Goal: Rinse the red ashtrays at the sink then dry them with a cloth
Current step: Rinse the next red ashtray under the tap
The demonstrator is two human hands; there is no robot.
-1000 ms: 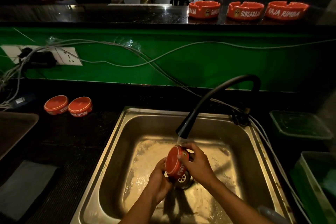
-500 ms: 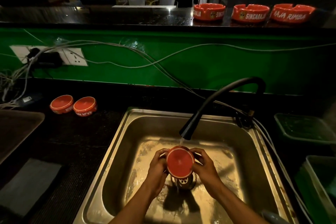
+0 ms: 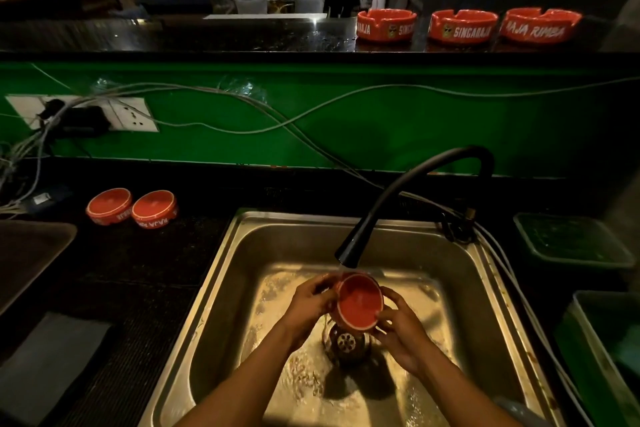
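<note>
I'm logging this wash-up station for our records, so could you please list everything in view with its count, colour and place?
ashtray in hand: 1, red, held over the drain under the tap
ashtrays on the upper ledge: 3, red, upright, in a row at far right
ashtrays on the counter: 2, red, upside down, left of the sink
sink: 1, steel, centre, wet
tap: 1, black, arching over the sink
cables: several, grey, along the green wall
socket plate: 1, white, wall at left
bins: 2, green, right of the sink
cloth: 1, grey, counter at lower left
left hand: grips the ashtray's left rim
right hand: grips its right rim
</note>
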